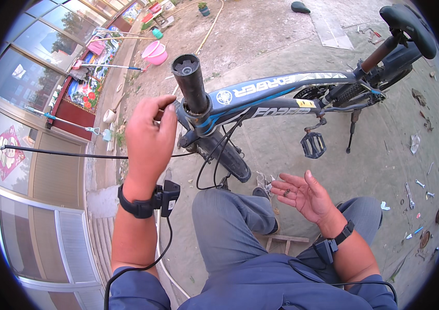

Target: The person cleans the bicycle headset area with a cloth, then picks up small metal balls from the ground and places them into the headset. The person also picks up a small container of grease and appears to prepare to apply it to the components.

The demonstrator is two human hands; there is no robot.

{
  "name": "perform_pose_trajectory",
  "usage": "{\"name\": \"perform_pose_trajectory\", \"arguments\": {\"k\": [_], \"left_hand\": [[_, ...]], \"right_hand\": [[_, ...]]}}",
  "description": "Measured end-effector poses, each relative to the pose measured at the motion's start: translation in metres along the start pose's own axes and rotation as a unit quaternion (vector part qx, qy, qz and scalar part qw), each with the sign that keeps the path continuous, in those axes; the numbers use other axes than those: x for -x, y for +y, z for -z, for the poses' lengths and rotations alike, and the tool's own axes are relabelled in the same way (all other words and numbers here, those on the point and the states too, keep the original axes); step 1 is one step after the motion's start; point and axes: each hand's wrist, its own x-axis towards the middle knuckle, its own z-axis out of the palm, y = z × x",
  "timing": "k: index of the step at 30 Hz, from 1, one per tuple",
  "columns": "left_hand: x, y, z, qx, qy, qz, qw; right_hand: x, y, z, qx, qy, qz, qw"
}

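A black-and-blue bicycle frame stands before me, a thick black tube rising from its head tube. My left hand is at the left side of the head tube's upper rim, fingers bent and thumb close to the index finger; whatever they pinch, if anything, is hidden. My right hand is palm up above my knees, fingers stretched out. A few tiny dark metal pieces lie on its fingers, too small to name surely. Black cables hang in loops below the head tube.
The front fork leg slants down near my left knee. A pedal hangs beneath the frame; the saddle is at the far right. Wrenches and scattered small parts lie on the ground sheet at right. A pink basin stands far left.
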Motion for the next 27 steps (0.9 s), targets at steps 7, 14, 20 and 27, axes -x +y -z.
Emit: {"name": "perform_pose_trajectory", "arguments": {"k": [7,14,20,27], "left_hand": [[-0.024,0.004,0.006,0.218,-0.131,0.257,0.932],[-0.027,0.005,0.005,0.271,-0.154,0.286,0.906],[-0.028,0.01,0.002,0.252,-0.153,0.268,0.917],[-0.03,0.011,-0.001,0.244,-0.151,0.271,0.919]], "right_hand": [[0.001,-0.001,0.0,0.001,-0.003,0.004,1.0],[0.001,-0.001,0.0,-0.005,-0.004,0.01,1.0],[0.001,-0.002,0.0,-0.006,-0.006,0.008,1.0],[0.002,-0.002,0.001,-0.01,-0.007,0.009,1.0]]}}
